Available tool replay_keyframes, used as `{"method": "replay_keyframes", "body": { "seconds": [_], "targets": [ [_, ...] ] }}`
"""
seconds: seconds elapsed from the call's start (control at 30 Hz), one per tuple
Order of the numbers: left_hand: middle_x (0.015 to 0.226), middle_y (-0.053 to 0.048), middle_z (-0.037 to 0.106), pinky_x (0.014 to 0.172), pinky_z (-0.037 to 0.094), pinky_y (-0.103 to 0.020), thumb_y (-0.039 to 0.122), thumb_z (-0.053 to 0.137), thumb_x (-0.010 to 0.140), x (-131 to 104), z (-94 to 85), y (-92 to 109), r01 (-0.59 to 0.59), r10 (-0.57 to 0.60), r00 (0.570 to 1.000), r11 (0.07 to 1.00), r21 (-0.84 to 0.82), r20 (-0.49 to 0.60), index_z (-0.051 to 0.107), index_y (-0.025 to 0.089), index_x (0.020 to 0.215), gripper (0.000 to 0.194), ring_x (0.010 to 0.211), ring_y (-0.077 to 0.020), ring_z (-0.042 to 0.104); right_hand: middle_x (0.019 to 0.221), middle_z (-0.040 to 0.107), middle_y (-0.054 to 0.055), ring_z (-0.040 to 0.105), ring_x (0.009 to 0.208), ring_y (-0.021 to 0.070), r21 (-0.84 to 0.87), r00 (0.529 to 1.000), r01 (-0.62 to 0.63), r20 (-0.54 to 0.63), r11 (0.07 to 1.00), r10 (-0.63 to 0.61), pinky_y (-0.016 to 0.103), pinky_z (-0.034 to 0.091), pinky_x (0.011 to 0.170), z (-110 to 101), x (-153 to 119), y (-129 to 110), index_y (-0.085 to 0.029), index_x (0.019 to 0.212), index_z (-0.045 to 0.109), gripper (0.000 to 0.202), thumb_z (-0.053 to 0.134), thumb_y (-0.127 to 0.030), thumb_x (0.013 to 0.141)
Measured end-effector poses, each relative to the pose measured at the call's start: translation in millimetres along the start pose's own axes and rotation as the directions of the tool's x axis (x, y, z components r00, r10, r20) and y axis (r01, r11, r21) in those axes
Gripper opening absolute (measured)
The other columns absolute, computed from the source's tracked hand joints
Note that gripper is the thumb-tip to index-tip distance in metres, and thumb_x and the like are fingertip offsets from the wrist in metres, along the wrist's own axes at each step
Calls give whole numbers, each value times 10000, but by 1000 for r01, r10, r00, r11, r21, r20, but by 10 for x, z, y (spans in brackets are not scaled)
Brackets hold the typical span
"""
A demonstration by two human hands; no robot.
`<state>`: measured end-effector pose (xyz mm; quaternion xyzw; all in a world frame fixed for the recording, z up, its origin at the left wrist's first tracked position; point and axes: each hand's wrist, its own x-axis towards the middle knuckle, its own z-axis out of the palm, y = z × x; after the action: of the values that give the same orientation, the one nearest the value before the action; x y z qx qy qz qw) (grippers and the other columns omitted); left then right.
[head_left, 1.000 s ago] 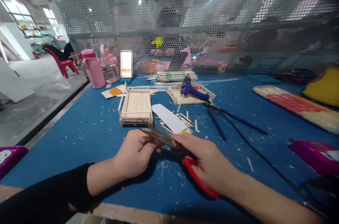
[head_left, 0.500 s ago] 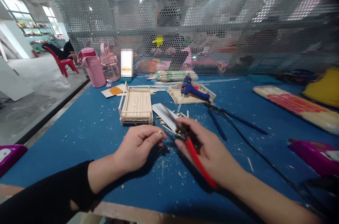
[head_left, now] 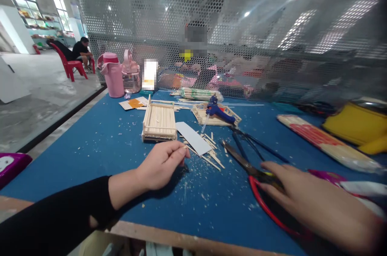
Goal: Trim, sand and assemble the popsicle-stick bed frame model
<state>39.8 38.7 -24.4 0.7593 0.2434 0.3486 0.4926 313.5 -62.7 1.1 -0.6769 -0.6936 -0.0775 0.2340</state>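
Note:
My left hand (head_left: pixel 163 164) is closed in a pinch near the middle of the table; a tiny pale bit, seemingly a wooden stick end (head_left: pixel 185 148), shows at its fingertips. Over at the right, my right hand (head_left: pixel 298 191), blurred by motion, has its fingers about the scissors (head_left: pixel 252 173). These have dark blades pointing away to the left and red handles, partly covered by the hand. Beyond my left hand is a small stick-built frame with a slatted floor (head_left: pixel 160 117). A white card strip (head_left: pixel 195 138) lies beside it on loose short sticks (head_left: pixel 215 158).
A blue glue gun (head_left: pixel 220 113) rests on another stick frame (head_left: pixel 199 117), its cord trailing right. Bagged sticks (head_left: pixel 326 141) lie at right, a stick bundle (head_left: pixel 201 94) at back. Pink bottles (head_left: pixel 113 76) stand back left before a perforated metal screen (head_left: pixel 136 18).
My right hand has carried the scissors right and down, away from my left hand. My left hand keeps its pinch. The view has shifted slightly; the white card is now uncovered.

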Motion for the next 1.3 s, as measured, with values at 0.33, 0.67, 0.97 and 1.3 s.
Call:
{"method": "replay_keyframes", "body": {
  "seconds": [0.33,0.67,0.97,1.3],
  "targets": [
    [561,34,472,532,320,-215,329,424,875,25,-34,-49,12,-7,999,994,110,-46,627,126,787,300,532,-99,409,836,710,131,659,760,265,-40,954,-195,225,980,199,311,460,598,616,868,-714,-166,779,664,265,640,-408,673],
    [548,37,477,494,318,-216,365,411,871,317,211,2,138,-145,985,988,-71,-90,582,122,790,308,484,-89,409,1011,713,104,697,810,174,475,984,-137,168,869,63,285,555,681,473,741,-630,-109,1286,456,431,322,-200,886],
    [514,42,420,510,273,-228,252,412,852,306,221,55,-10,48,987,971,240,-155,453,162,558,310,512,-93,371,1288,572,109,564,1160,182,365,947,297,8,882,-322,358,471,966,554,533,-848,-132,1319,483,489,318,-129,858],
    [547,22,496,531,307,-232,203,402,842,268,139,89,13,42,984,954,299,-176,533,152,604,276,540,-108,430,1277,583,109,560,1164,182,371,949,285,23,884,-316,344,460,982,511,490,-943,-109,1324,474,504,316,-110,845]
  ]
}}
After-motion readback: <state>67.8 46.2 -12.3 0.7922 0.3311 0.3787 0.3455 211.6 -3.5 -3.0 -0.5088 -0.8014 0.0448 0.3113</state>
